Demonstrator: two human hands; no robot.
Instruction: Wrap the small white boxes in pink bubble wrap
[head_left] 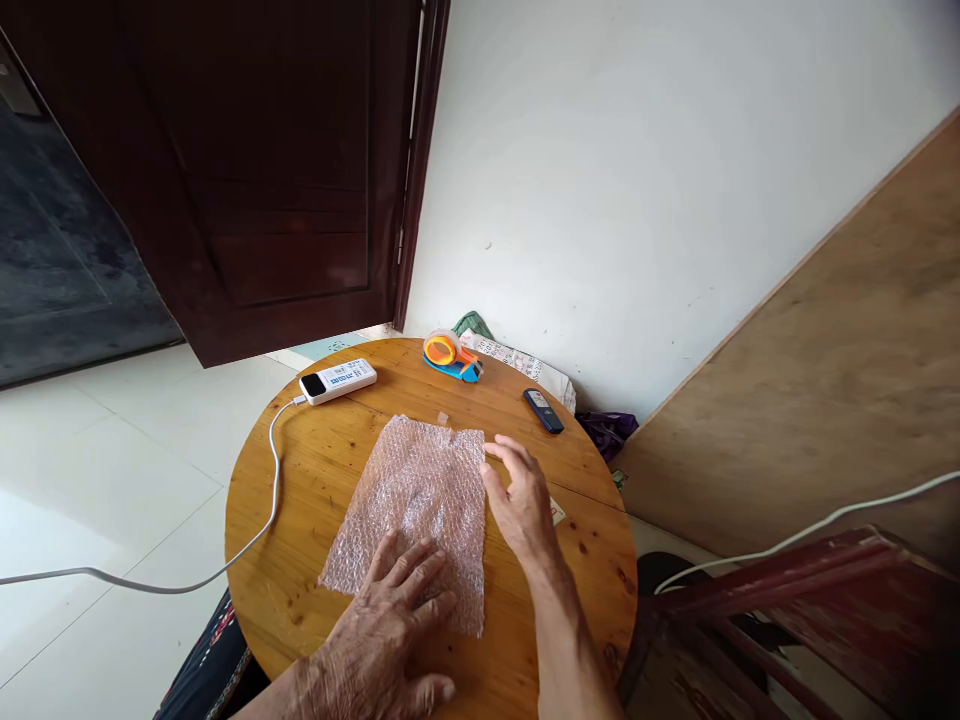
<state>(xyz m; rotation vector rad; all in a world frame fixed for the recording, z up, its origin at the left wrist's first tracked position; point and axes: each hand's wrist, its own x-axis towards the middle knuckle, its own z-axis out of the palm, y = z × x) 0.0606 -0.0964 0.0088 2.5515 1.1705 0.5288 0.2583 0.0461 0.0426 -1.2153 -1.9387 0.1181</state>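
Under the spread fingers of your left grip [397,605] lies the bubble wrap [424,485], flat on the table [300,540], its far right corner just beside your right grip [521,495]. Your left grip is splayed palm down, pinching nothing, with fingertips on the near part of the wrap and the thumb out past its near edge. Your right grip is relaxed, thumb and forefinger apart by the right edge, and you cannot tell from here whether either tip touches the plastic. Expect almost no weight and very little stiffness: the piece should bend, crinkle and slide readily over the smooth wood, so a light press from your left grip ought to be enough to anchor it. The glossy film may slip between dry fingertips (whether it is one layer or two is hard to tell from above), and a hard squeeze could pop the bubbles. The best hold looks to be that far right corner, taken between thumb and forefinger of your right grip, a little in from the rim so the thin edge does not tear or curl away. Beyond both grips sits the tape dispenser [454,370], well clear of the wrap, and the dark handset [544,411] lies past your right grip's fingertips.
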